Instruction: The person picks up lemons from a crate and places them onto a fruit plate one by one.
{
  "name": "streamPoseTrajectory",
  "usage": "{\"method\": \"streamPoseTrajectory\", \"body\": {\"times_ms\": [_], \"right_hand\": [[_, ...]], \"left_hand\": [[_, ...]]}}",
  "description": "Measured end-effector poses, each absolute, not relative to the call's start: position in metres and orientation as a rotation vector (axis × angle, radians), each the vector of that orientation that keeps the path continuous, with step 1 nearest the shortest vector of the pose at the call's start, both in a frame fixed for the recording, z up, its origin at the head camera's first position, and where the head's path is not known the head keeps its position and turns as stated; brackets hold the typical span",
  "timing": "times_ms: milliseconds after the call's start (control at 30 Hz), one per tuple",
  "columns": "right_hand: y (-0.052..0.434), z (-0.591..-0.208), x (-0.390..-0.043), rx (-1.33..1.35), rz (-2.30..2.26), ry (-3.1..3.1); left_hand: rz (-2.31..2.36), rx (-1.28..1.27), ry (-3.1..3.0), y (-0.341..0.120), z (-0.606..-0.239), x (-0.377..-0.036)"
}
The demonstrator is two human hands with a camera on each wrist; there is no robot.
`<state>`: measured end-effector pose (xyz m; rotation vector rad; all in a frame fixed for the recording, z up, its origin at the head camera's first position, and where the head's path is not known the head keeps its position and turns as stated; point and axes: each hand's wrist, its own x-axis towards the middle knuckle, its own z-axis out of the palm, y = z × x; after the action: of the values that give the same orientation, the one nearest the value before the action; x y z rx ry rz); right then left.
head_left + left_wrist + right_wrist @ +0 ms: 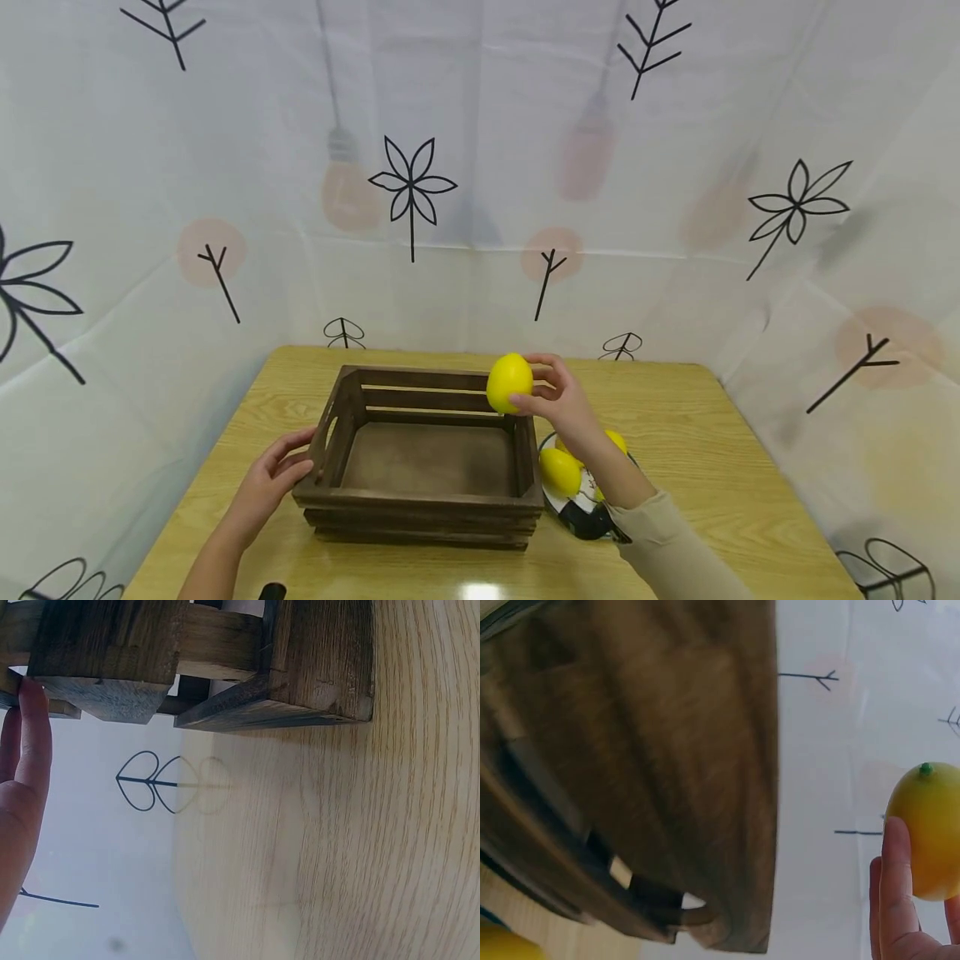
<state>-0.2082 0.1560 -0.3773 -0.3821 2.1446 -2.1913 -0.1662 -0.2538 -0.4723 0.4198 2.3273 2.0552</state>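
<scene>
Standing on the table (697, 433): 1 dark wooden crate (427, 500), slatted, with a handle cutout in its left end and nothing visible inside. Just beside its right end sits 1 dark dish (581, 517) holding at least 2 lemons (559, 471), partly hidden by the forearm.

Right hand (558, 404): raised above the crate's far right corner, fingers and thumb curled round 1 more yellow lemon (509, 382), held clear of the wood; the right wrist view shows its green tip.

Left hand (266, 483): low at the crate's left end, fingers loosely extended and touching the wood by the cutout, gripping nothing.

Edges: the crate sits near the table's front edge, with bare tabletop behind it and to the right; patterned cloth walls close in on 3 sides.
</scene>
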Motion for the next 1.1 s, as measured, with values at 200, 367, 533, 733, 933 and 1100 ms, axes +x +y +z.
{"method": "streamPoseTrajectory", "body": {"times_ms": [200, 367, 533, 733, 933, 1100], "right_hand": [[0.173, -0.385, -0.202, -0.309, -2.178, 2.208], [0.186, -0.393, -0.197, -0.247, -2.145, 2.265], [0.197, -0.402, -0.191, -0.192, -2.140, 2.281], [0.211, -0.412, -0.181, -0.101, -2.094, 2.324], [0.226, -0.426, -0.174, -0.026, -2.062, 2.331], [0.236, -0.440, -0.167, 0.057, -2.015, 2.365]], "left_hand": [[2.040, 0.386, 2.334, -0.254, -0.472, -0.166], [2.045, 0.390, 2.318, -0.254, -0.472, -0.165], [2.047, 0.402, 2.313, -0.254, -0.471, -0.166], [2.055, 0.408, 2.314, -0.254, -0.471, -0.166], [2.055, 0.394, 2.328, -0.254, -0.472, -0.165], [2.044, 0.383, 2.333, -0.254, -0.471, -0.165]]}}
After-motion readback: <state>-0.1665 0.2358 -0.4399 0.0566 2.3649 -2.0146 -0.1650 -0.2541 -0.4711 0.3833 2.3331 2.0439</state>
